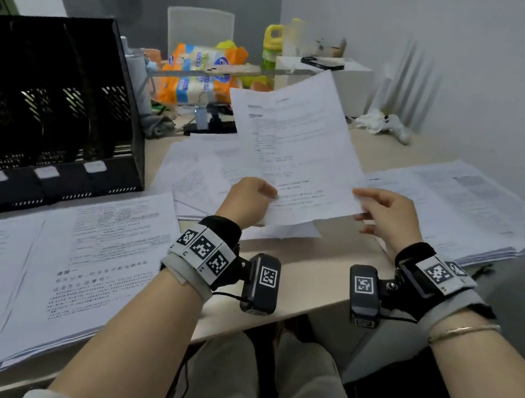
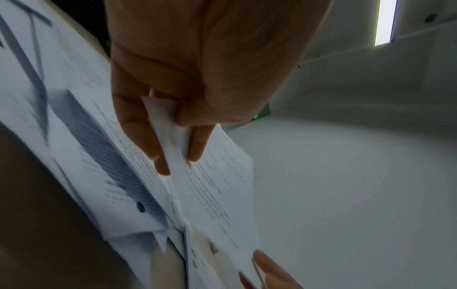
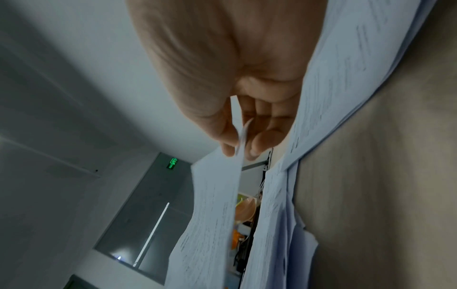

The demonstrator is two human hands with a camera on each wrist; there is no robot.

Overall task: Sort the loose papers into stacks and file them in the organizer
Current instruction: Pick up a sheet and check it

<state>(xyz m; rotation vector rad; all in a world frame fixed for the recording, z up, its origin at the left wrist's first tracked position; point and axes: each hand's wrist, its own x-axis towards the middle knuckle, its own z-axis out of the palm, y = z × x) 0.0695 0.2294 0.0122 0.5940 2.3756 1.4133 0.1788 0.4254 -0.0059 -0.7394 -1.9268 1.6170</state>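
Observation:
I hold one printed sheet (image 1: pixel 292 148) up over the desk, tilted away from me. My left hand (image 1: pixel 249 198) pinches its lower left corner, the thumb on top; the sheet (image 2: pixel 217 187) shows in the left wrist view between thumb and fingers. My right hand (image 1: pixel 385 212) pinches the lower right edge, and that sheet (image 3: pixel 215 205) hangs from the fingertips in the right wrist view. The black mesh organizer (image 1: pixel 42 113) stands at the left. Loose papers (image 1: pixel 199 171) lie under the held sheet. One stack (image 1: pixel 41 269) lies front left, another stack (image 1: pixel 482 207) at the right.
At the back of the desk (image 1: pixel 309 286) stand a snack bag (image 1: pixel 202 74), a yellow-capped bottle (image 1: pixel 272 47), a white box (image 1: pixel 340 76) with a phone on it, and a chair (image 1: pixel 199 28) behind. A wall is close on the right.

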